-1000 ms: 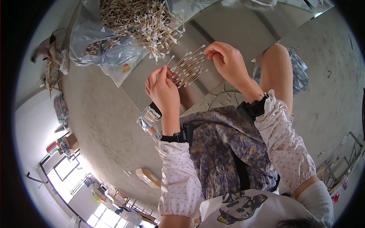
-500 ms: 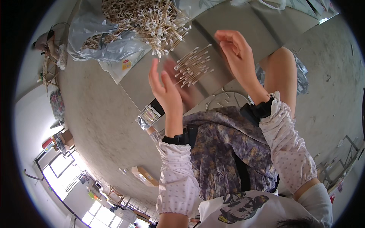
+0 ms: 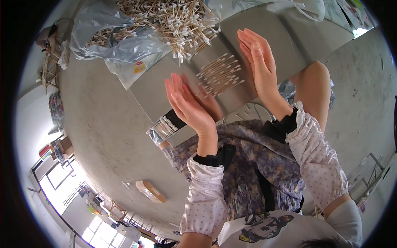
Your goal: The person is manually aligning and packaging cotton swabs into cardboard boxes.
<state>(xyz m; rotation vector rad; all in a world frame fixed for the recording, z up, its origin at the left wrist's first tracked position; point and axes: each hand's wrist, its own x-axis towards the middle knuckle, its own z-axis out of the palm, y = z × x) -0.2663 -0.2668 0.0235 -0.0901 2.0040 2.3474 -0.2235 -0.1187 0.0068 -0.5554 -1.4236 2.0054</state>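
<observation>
A small bunch of cotton swabs (image 3: pixel 219 75) is laid on the grey worktop (image 3: pixel 264 29), between the left hand (image 3: pixel 188 105) and right hand (image 3: pixel 258 58). Both hands are held flat, open and empty.

A grey table (image 3: pixel 264 31) with a smooth, dull top carries everything here. At its far edge sits a big loose heap of cotton swabs (image 3: pixel 173 18) — wooden sticks, white tips — spilling off a crumpled clear plastic bag (image 3: pixel 111 45) that hangs over the left corner. Nearer the middle lies a small fan of swabs (image 3: pixel 219 75), roughly side by side. At the near left corner a clear packet of swabs (image 3: pixel 162 129) juts over the edge.
</observation>
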